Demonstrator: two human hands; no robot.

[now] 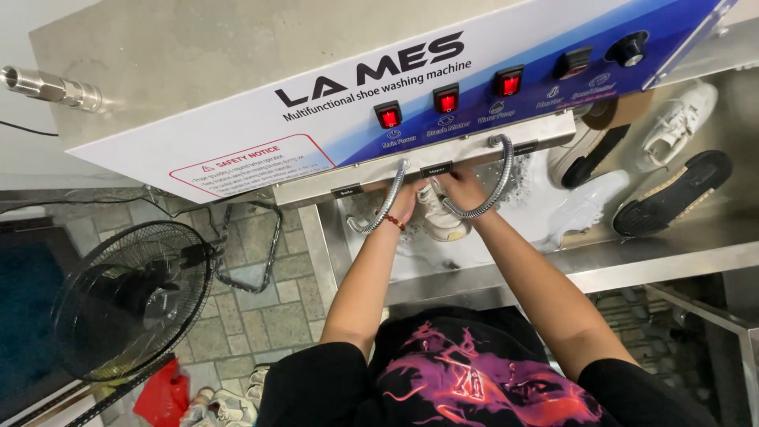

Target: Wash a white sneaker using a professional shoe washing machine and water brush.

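A pale, dirty sneaker lies in the steel basin under the washing machine's control panel. My left hand, with a red bead bracelet on the wrist, grips the shoe's left side. My right hand holds its right side near the top. Both hands are partly hidden under the panel's lower edge. Two flexible metal hoses curve down from the panel on either side of the shoe.
Several other shoes lie in the basin at the right: a white sneaker, a black-soled shoe, a white shoe. A black floor fan stands at the left on tiled floor. A red bag and more shoes lie below.
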